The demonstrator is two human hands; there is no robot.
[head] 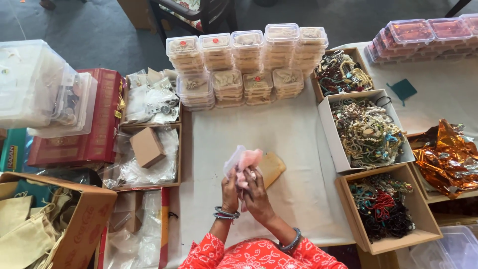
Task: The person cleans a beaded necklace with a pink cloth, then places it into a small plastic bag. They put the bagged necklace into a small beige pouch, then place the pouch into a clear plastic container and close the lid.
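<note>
Both hands meet above the white tablecloth (279, 144): left hand (230, 192) and right hand (256, 194) pinch a pink pouch (244, 162) between fingertips. Just behind it I see a tan card (273, 168); farther back, stacked clear boxes (239, 65); rightward, a box of beaded jewellery (368, 130).

Bright red-orange sleeves with a small white print cover both upper arms, ending near the elbows. On the left hand's (229, 192) wrist sits a stack of thin bangles, dark and silvery. The right hand's (256, 195) forearm carries one grey-blue beaded bracelet.
</note>
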